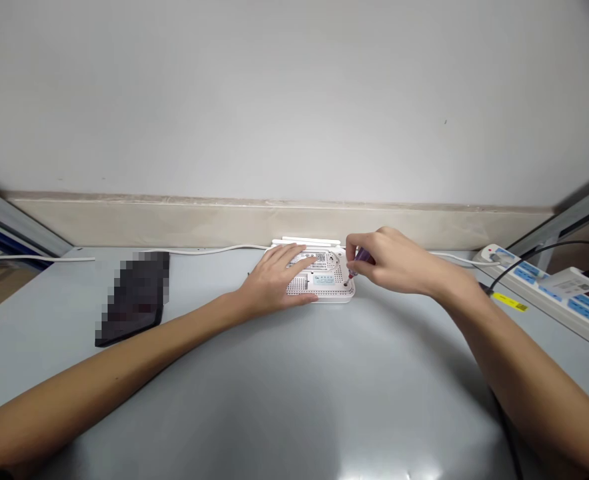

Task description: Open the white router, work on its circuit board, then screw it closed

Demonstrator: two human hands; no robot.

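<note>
A white router-like box (pixel 324 293) lies on the grey table near the wall, its labelled, vented face up and white antennas (pixel 309 241) along its far side. My left hand (pixel 276 280) rests on the left part of the box with its fingers spread. In my right hand (pixel 382 260) is a small screwdriver with a purple handle (pixel 362 261), gripped by fingers and thumb. The tool's tip points down at the near right corner of the box, by a dark screw hole (pixel 346 285).
A dark, pixelated tablet-like object (pixel 134 300) lies on the left of the table (pixel 274 393). At the right are a white power strip (pixel 554 293) with a plugged-in adapter (pixel 572 283), a black cable and a yellow tag (pixel 510 302). A white cable (pixel 209 251) runs along the wall.
</note>
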